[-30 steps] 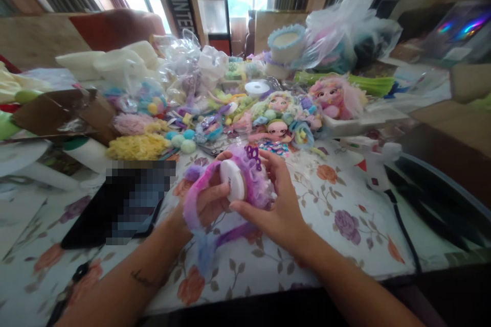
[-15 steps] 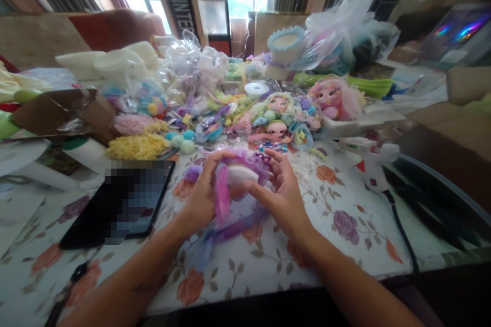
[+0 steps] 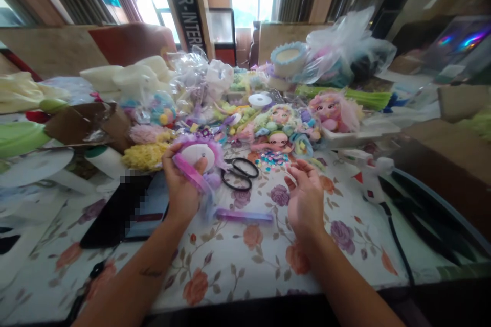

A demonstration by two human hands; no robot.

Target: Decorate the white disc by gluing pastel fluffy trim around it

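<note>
The left hand clasps a white disc with a lilac ruffle. Well apart at right, the right hand is half curled; whether it pinches anything, I cannot tell. Between them, a purple ribbon strip lies left to right, black-handled scissors beyond.

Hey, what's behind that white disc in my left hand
Purple ruffled material shows past the edge of the white disc. The disc's far side, and whatever your left hand touches there, can't be seen because the disc covers it.
</note>
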